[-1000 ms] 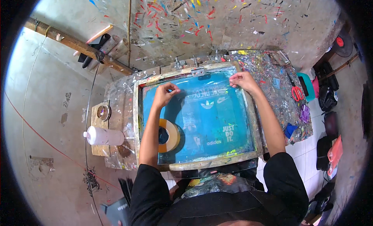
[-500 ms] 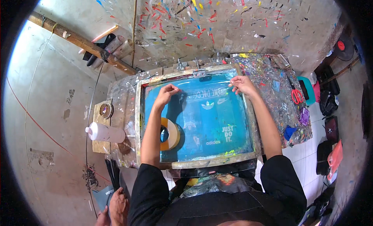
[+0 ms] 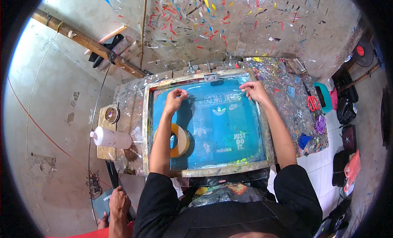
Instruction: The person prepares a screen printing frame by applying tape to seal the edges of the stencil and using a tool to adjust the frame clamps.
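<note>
Above the far part of a blue screen-printing mesh, set in a wooden frame, both my hands are held up, apart from each other. My left hand pinches finger and thumb together near the upper left of the mesh. At the upper right, close to the frame's inner edge, my right hand makes a similar pinch. Whatever thin thing may be between the fingertips is too faint to make out. A roll of yellowish tape rests on the mesh, partly hidden behind my left forearm. Pale lettering and logo shapes mark the mesh.
A white squeeze bottle lies at the left beside a small round tin. Red-handled scissors and a purple plastic piece lie on the paint-spotted table. At lower left, another person's hands hold a dark printed sheet.
My hands stay nearly in place, with my left hand slightly farther right. The other person's hands and dark sheet have shifted, and a red cloth now shows at the lower left.
</note>
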A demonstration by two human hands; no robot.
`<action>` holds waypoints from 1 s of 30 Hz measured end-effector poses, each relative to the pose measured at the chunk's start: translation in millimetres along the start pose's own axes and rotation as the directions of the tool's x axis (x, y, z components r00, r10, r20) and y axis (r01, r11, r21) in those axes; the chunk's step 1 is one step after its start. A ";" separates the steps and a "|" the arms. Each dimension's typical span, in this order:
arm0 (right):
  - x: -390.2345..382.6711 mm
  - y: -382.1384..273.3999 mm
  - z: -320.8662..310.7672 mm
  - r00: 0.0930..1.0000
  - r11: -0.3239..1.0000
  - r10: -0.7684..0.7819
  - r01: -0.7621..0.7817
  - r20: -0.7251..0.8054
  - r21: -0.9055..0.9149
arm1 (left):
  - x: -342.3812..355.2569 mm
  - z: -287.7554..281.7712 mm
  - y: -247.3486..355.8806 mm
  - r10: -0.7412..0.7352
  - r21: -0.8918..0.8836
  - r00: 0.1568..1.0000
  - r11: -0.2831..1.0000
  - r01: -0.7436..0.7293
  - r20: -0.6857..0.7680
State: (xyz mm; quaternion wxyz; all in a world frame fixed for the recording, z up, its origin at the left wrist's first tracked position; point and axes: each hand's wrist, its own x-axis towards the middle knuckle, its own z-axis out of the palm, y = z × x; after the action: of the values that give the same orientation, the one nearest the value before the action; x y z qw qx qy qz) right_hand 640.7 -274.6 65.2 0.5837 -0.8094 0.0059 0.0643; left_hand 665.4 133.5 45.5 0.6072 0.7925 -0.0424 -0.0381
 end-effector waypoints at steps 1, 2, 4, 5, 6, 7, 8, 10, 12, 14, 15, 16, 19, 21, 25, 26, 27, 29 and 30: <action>-0.3 -4.6 4.4 1.000 1.000 0.006 -0.005 0.011 -0.024 | -1.9 -4.7 -5.2 0.011 -0.048 0.999 0.999 -0.013 -0.035; -1.7 -4.3 3.3 1.000 0.998 0.020 -0.019 0.011 -0.053 | -3.8 -1.3 -5.2 0.020 -0.102 0.998 0.994 -0.026 -0.058; -3.8 -4.8 0.2 1.000 0.998 0.016 -0.016 0.005 -0.062 | -6.3 5.2 -4.0 0.066 -0.088 0.995 0.993 -0.073 -0.077; -4.2 -5.0 -2.2 1.000 0.998 0.013 -0.012 0.002 -0.068 | -7.0 10.2 -0.2 0.106 -0.024 0.992 0.994 -0.108 -0.069; -4.6 -5.2 -4.0 1.000 0.997 0.013 -0.013 0.008 -0.071 | -8.2 13.4 3.8 0.145 0.041 0.988 0.989 -0.143 -0.058; -5.1 -5.3 -5.6 1.000 0.997 0.014 -0.013 0.015 -0.074 | -10.8 14.9 7.5 0.193 0.156 0.980 0.970 -0.185 -0.040; -5.9 -9.6 -4.0 1.000 0.997 0.012 -0.010 0.026 -0.074 | -14.4 12.7 8.7 0.238 0.274 0.971 0.935 -0.224 -0.021; -7.4 -18.1 -4.2 0.998 0.991 0.036 -0.029 0.052 -0.130 | -17.5 10.1 11.6 0.313 0.405 0.949 0.865 -0.295 0.023; -8.7 -21.0 -3.4 0.998 0.978 -0.006 0.018 0.062 -0.206 | -19.1 7.4 12.7 0.375 0.442 0.925 0.820 -0.363 0.063; -8.9 -18.0 -3.4 0.992 0.944 -0.113 0.127 0.063 -0.303 | -20.8 8.9 14.6 0.353 0.454 0.934 0.825 -0.337 0.052; -8.2 -15.9 -4.2 0.990 0.937 -0.122 0.137 0.066 -0.321 | -21.1 10.3 16.6 0.342 0.459 0.939 0.827 -0.325 0.048; -7.3 -13.9 -4.9 0.989 0.930 -0.130 0.146 0.069 -0.338 | -21.0 10.1 18.9 0.348 0.457 0.935 0.823 -0.338 0.065; -4.3 -12.0 -3.9 0.987 0.914 -0.152 0.163 0.060 -0.372 | -20.8 4.0 21.6 0.337 0.462 0.936 0.817 -0.345 0.102; -2.7 -7.4 -3.6 0.986 0.910 -0.158 0.165 0.048 -0.381 | -19.7 5.0 25.0 0.293 0.465 0.948 0.827 -0.315 0.122; -1.3 -9.0 0.4 0.987 0.910 -0.151 0.163 0.063 -0.382 | -18.5 1.2 27.8 0.354 0.481 0.920 0.786 -0.389 0.166; -1.4 -10.2 0.5 0.988 0.909 -0.141 0.157 0.071 -0.385 | -17.9 1.3 28.7 0.347 0.478 0.921 0.788 -0.388 0.176; -1.7 -11.3 -0.2 0.986 0.906 -0.146 0.167 0.083 -0.389 | -17.4 1.7 30.3 0.340 0.476 0.922 0.790 -0.387 0.186; -0.3 -12.2 -3.0 0.982 0.898 -0.159 0.189 0.107 -0.399 | -12.7 0.1 29.5 0.373 0.498 0.900 0.750 -0.435 0.226; 2.2 -10.5 -3.9 0.970 0.880 -0.199 0.238 0.136 -0.411 | -10.3 -0.8 28.1 0.390 0.508 0.888 0.728 -0.460 0.245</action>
State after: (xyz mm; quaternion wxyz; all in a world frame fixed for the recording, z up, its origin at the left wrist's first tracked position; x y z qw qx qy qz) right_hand 644.1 -274.8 76.1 0.3967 -0.9087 -0.1258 0.0337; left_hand 654.7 128.2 72.9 0.3404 0.8985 -0.2688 0.0679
